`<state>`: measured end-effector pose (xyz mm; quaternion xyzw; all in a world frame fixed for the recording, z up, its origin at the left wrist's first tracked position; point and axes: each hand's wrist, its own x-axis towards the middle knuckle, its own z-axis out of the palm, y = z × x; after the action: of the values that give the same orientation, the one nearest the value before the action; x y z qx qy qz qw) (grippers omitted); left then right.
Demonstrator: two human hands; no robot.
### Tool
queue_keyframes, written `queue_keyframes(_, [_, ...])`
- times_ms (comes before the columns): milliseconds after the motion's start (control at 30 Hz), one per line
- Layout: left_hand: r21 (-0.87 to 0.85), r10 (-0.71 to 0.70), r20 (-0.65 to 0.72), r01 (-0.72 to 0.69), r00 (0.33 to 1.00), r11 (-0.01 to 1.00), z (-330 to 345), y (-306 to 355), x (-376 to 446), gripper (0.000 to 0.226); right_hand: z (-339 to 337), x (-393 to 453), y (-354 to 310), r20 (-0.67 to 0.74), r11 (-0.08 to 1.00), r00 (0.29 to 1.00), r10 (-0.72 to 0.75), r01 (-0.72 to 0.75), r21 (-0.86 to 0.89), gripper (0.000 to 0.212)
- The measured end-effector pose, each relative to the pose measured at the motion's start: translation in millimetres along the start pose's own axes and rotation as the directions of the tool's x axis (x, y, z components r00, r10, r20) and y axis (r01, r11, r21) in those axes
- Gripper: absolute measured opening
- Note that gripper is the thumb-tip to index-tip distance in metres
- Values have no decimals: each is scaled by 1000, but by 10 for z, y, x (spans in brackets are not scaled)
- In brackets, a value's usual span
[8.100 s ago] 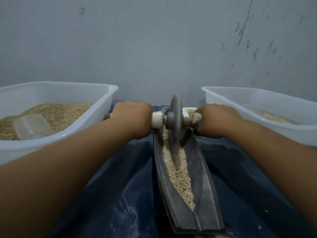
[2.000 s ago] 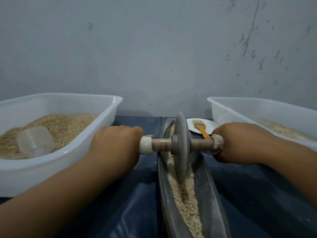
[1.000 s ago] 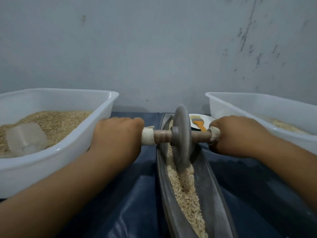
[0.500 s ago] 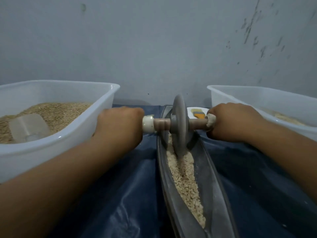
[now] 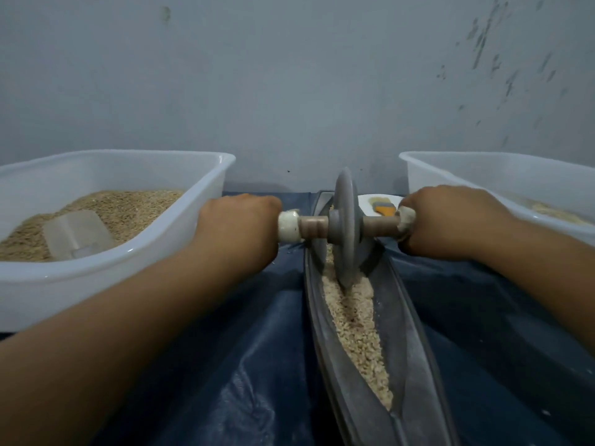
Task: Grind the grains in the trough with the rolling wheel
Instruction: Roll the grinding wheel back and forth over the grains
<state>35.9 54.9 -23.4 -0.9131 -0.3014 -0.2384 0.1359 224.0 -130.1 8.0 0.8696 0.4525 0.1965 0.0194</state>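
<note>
The left hand (image 5: 236,225) and right hand (image 5: 446,220) each grip the axle (image 5: 314,224). The rolling wheel (image 5: 345,226) stands upright in the trough (image 5: 415,358), on the grains (image 5: 354,326).

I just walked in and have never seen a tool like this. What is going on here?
A person is grinding grain by hand. The left hand and right hand each grip one end of the wooden axle through a grey stone wheel, which stands upright in the pale crushed grains filling a long, narrow dark trough. A white plastic tub at the left holds whole grain and a clear scoop; another white tub sits at the right.
</note>
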Motion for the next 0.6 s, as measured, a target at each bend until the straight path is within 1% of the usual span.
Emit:
queue_keyframes(67, [-30,-49,67,51,997,998,21,40,165,15,-52,173,-49,43,999,999,34,-35,17,10])
queue_keyframes(133, [-55,-65,106,71,992,996,24,65,294,16,-98,301,-77,82,998,995,51,-55,43,16])
queue_keyframes(200, [-64,-71,118,79,990,995,11,59,282,19,-128,313,-77,99,998,994,42,-45,34,20])
queue_keyframes(267, [-51,-68,94,73,993,996,26,25,121,26,-101,220,-47,71,1000,997,-13,13,-4,19])
queue_keyframes(333, [-5,-39,21,39,999,999,60,5,-92,33,-29,93,-11,9,996,996,-86,86,-27,22])
queue_keyframes(367, [16,-20,-18,20,1000,1000,61,0,-142,35,10,55,5,-12,995,995,-101,100,-10,25])
queue_keyframes(433, [52,23,-83,-19,996,998,13,-4,-61,32,63,62,30,21,997,998,-61,60,56,25])
queue_keyframes(467, [58,37,-83,-32,996,998,-29,22,10,28,92,93,39,62,996,998,-25,20,84,22])
queue_keyframes(533, [49,47,-38,-46,998,998,-86,98,174,20,166,191,58,93,989,995,28,-41,139,15])
queue_keyframes(600, [63,59,-2,-59,998,996,-135,155,297,18,215,241,63,94,984,994,53,-69,167,17])
